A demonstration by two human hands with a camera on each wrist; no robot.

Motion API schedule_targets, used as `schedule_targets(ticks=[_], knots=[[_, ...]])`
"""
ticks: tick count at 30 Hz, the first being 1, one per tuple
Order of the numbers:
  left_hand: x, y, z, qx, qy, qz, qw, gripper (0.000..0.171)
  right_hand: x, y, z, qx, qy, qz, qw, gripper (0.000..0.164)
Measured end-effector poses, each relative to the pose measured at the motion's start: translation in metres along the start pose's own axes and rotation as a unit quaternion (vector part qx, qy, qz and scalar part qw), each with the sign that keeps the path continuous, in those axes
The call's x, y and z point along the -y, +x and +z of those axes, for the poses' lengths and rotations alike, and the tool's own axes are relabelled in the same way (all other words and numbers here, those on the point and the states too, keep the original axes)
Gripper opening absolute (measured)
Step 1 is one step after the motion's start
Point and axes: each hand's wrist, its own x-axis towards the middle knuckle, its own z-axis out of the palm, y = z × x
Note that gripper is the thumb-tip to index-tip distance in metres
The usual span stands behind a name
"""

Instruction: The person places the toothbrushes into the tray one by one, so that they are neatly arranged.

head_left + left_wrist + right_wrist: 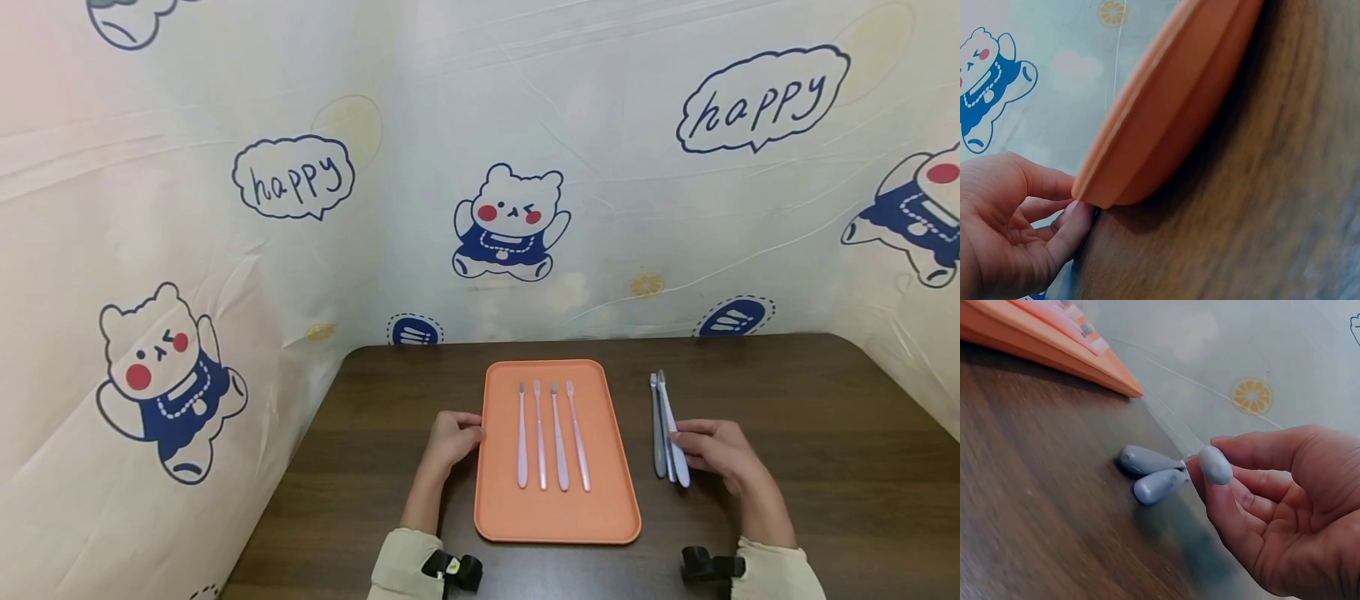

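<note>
We find the right hand [716,450] pinching a pale handle [681,468] beside two greyish handles [658,450], right of the tray [615,518] whose edge the left hand [448,440] pinches, and judge that a careless lift could drag neighbours askew, the upper ends lying so close.

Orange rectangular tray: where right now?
Head view, lower middle: the orange tray lies on the brown wood-grain table, between the left hand pinching its left edge and slim grey sticks to its right.

you're at a screened-off spot, building type unclear. a wood-grain table [832,442] lies under your right hand [722,450]; a bear-printed sheet [412,242] hangs beyond its grip.
</note>
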Motion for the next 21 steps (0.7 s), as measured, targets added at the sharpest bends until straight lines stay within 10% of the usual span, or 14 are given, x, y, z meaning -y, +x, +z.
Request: schedule_targets(ticks=[21], knots=[[0.000,0.002,0.001,-0.001,-0.009,-0.003,1.0000,0.028,0.006,0.004,0.024,0.036,0.005,-0.033,0.999,0.046]])
